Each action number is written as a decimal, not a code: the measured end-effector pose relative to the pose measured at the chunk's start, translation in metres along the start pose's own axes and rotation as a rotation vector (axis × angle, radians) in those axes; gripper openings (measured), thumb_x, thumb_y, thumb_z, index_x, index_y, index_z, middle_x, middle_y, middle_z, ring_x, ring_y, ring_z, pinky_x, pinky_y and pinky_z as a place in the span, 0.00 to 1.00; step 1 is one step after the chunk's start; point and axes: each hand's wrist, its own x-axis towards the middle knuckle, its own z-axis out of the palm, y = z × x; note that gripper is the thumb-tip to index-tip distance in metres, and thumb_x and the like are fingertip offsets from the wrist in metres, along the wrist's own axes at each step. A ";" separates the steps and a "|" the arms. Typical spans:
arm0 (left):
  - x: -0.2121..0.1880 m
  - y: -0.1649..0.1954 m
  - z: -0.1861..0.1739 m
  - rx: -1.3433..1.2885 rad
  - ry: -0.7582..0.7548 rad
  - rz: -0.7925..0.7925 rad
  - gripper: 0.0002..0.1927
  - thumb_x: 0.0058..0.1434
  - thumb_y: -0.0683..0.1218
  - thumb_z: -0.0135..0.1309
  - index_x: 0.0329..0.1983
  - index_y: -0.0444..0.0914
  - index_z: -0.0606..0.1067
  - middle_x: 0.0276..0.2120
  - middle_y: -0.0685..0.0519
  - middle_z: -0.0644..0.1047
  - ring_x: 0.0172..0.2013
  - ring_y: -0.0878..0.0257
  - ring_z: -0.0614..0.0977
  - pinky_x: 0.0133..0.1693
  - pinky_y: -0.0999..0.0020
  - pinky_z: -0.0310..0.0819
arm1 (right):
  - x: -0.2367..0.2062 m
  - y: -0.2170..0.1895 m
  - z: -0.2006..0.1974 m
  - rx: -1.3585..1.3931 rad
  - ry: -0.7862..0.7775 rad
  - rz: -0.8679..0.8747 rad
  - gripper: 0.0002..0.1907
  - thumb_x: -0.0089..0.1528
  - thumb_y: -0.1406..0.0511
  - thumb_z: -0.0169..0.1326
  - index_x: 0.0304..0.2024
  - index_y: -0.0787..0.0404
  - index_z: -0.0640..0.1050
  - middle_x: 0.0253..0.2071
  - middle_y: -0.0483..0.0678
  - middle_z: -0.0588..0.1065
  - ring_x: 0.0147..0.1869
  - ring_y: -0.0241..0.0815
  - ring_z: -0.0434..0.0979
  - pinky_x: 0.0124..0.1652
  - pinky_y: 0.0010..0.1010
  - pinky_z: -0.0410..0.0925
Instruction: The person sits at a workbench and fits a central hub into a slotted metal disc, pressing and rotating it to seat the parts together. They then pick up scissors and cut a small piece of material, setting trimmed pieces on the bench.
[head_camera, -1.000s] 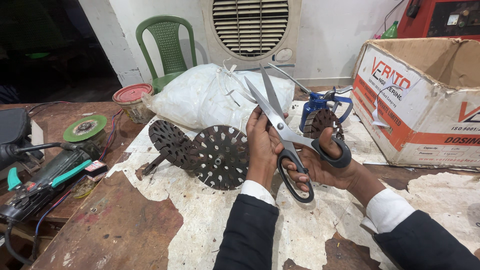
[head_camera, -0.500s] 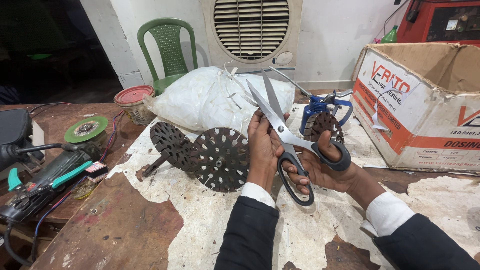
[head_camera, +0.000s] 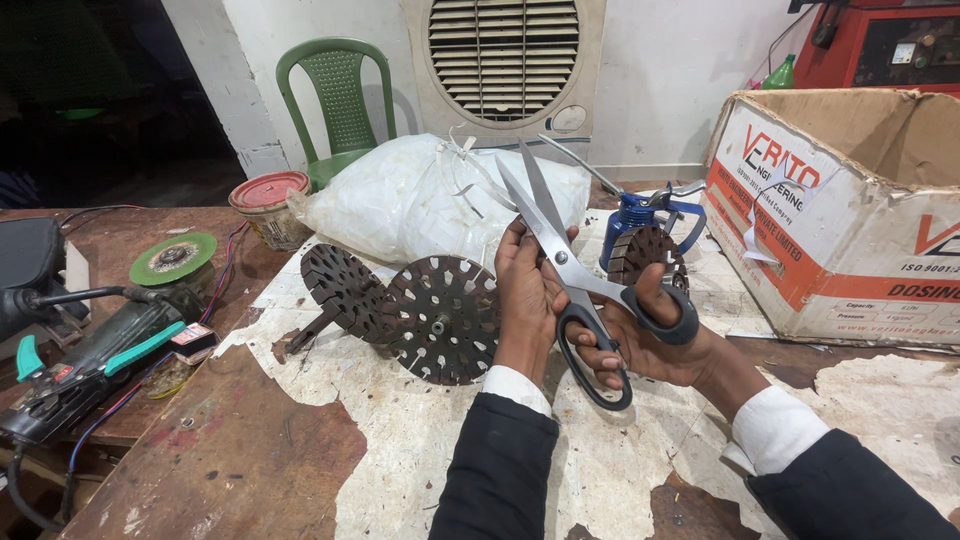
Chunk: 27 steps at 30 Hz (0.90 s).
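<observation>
Large scissors (head_camera: 548, 228) with black handles point up and away, their blades slightly apart. My right hand (head_camera: 650, 340) has its thumb and fingers through the handle loops. My left hand (head_camera: 524, 290) is upright beside the blades, fingertips touching them near the pivot. Just left of my left hand, two rusty perforated metal discs (head_camera: 440, 318) on a shaft lie on the worn wooden table (head_camera: 230, 470). A third rusty disc (head_camera: 646, 254) stands behind my right hand.
A white sack (head_camera: 420, 198) lies behind the discs. A blue oil can (head_camera: 634, 212) and an open cardboard box (head_camera: 850, 210) stand to the right. An angle grinder (head_camera: 90, 360), a green grinding disc (head_camera: 174, 258) and a red-lidded tin (head_camera: 266, 206) are at left. A green chair (head_camera: 336, 100) stands behind.
The scissors and both hands have stayed almost in place; the blades have tilted slightly. Nothing else has moved.
</observation>
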 end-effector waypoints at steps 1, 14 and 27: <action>0.001 -0.002 0.001 0.069 0.115 -0.002 0.10 0.73 0.39 0.43 0.54 0.30 0.66 0.39 0.41 0.78 0.36 0.57 0.86 0.34 0.74 0.83 | 0.000 0.000 0.001 0.021 -0.019 0.013 0.59 0.48 0.26 0.47 0.64 0.64 0.64 0.39 0.46 0.66 0.36 0.39 0.73 0.35 0.37 0.71; 0.005 -0.003 -0.001 0.073 0.087 0.017 0.09 0.72 0.38 0.45 0.53 0.30 0.66 0.40 0.41 0.78 0.37 0.54 0.86 0.34 0.71 0.83 | -0.002 0.002 0.002 0.039 -0.007 0.015 0.59 0.50 0.26 0.47 0.64 0.65 0.64 0.39 0.48 0.67 0.35 0.39 0.74 0.34 0.36 0.73; 0.006 -0.003 -0.002 0.058 0.084 0.029 0.10 0.72 0.38 0.46 0.53 0.30 0.66 0.41 0.42 0.78 0.38 0.54 0.86 0.36 0.71 0.83 | 0.000 0.003 -0.002 0.037 -0.013 0.009 0.60 0.49 0.26 0.47 0.64 0.65 0.65 0.39 0.47 0.66 0.35 0.38 0.73 0.34 0.35 0.72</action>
